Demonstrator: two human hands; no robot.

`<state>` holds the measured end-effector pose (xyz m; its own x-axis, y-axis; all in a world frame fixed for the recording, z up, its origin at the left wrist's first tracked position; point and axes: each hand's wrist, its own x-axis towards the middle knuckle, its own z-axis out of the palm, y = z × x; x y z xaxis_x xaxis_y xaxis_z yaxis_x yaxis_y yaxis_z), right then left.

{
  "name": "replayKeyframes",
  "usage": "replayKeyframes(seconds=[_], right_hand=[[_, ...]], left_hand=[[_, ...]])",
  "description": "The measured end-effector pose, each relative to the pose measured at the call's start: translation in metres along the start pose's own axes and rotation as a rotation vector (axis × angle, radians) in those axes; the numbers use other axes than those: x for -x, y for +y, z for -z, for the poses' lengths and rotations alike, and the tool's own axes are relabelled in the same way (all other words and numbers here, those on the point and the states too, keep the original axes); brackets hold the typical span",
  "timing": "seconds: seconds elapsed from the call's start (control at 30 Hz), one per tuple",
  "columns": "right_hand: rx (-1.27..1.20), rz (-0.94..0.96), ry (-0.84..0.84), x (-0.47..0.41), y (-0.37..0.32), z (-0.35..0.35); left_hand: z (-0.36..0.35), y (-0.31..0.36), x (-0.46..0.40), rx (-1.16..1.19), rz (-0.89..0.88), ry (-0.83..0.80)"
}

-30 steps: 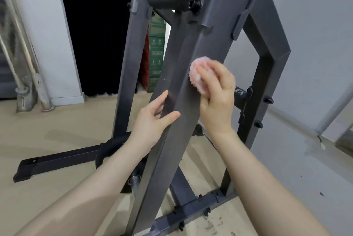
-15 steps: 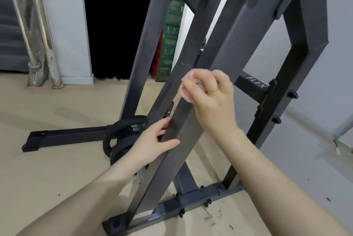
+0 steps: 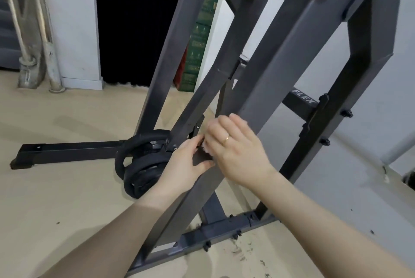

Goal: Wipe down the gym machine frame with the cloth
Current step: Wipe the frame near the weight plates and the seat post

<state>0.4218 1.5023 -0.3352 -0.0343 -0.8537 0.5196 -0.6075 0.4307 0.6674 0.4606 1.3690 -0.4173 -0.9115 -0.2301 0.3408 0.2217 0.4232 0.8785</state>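
Note:
A dark grey gym machine frame (image 3: 280,57) slants across the middle of the view. My right hand (image 3: 235,151) presses a small pink cloth (image 3: 205,148) against the slanted beam, low down; only a fringe of the cloth shows under my fingers. My left hand (image 3: 186,165) grips the left side of the same beam just below, its thumb across the front face and its fingers touching the cloth's edge.
Black weight plates (image 3: 143,165) rest on the floor left of the beam, by a long base bar (image 3: 67,154). Bolted base rails (image 3: 224,230) run below. Green boxes (image 3: 197,48) stand behind. Pipes (image 3: 40,53) stand at the far left. A grey wall (image 3: 381,98) lies right.
My right hand has slid the cloth down the slanted beam toward my left hand. The view has tilted lower, so more of the floor and base shows.

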Motion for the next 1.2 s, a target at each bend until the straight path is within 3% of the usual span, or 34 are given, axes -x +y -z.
replayKeyframes(seconds=[0.07,0.1,0.23,0.3,0.33,0.4,0.5,0.53,0.6,0.7,0.77,0.87,0.97,1.0,1.1,1.2], right_hand=[[0.028,0.189,-0.107,0.006,0.0,0.001],[0.041,0.21,-0.045,0.0,0.013,0.002],[0.12,-0.136,0.359,-0.022,0.075,0.01],[-0.163,-0.342,0.419,-0.016,0.073,0.004],[-0.455,-0.437,0.362,-0.011,0.059,0.003],[-0.797,-0.492,0.301,0.007,0.023,-0.006],[-0.959,-0.556,0.0,0.045,-0.025,-0.032],[-0.988,-0.616,-0.025,0.046,-0.026,-0.035],[-0.95,-0.657,0.105,0.031,-0.005,-0.029],[-1.019,-0.709,0.504,0.001,0.034,-0.011],[-0.802,-0.684,0.58,-0.001,0.03,-0.015],[-0.694,-0.692,0.475,0.028,-0.016,-0.037],[-1.151,-0.637,0.189,0.067,-0.051,-0.051],[-1.18,-0.634,0.137,0.069,-0.049,-0.052],[-1.251,-0.648,0.259,0.055,-0.017,-0.053],[-1.417,-0.678,0.529,0.024,0.015,-0.048]], left_hand=[[-0.002,-0.002,0.0,0.012,-0.012,0.015],[-0.002,-0.003,0.0,0.022,-0.006,0.025],[-0.005,-0.008,0.002,0.054,0.069,0.037],[-0.007,-0.009,0.003,0.059,0.083,0.032],[-0.007,-0.01,0.003,0.065,0.088,0.032],[-0.008,-0.011,0.003,0.088,0.096,0.032],[-0.01,-0.01,0.003,0.136,0.108,0.046],[-0.01,-0.01,0.002,0.151,0.114,0.044],[-0.01,-0.008,0.004,0.171,0.128,0.049],[-0.012,-0.003,0.009,0.22,0.151,0.07],[-0.012,-0.001,0.009,0.225,0.173,0.071],[-0.01,0.0,0.008,0.155,0.198,0.056],[-0.011,0.001,0.011,0.103,0.191,0.026],[-0.012,0.001,0.013,0.092,0.187,0.016],[-0.011,0.004,0.014,0.12,0.2,0.023],[-0.009,0.008,0.014,0.157,0.231,0.036]])
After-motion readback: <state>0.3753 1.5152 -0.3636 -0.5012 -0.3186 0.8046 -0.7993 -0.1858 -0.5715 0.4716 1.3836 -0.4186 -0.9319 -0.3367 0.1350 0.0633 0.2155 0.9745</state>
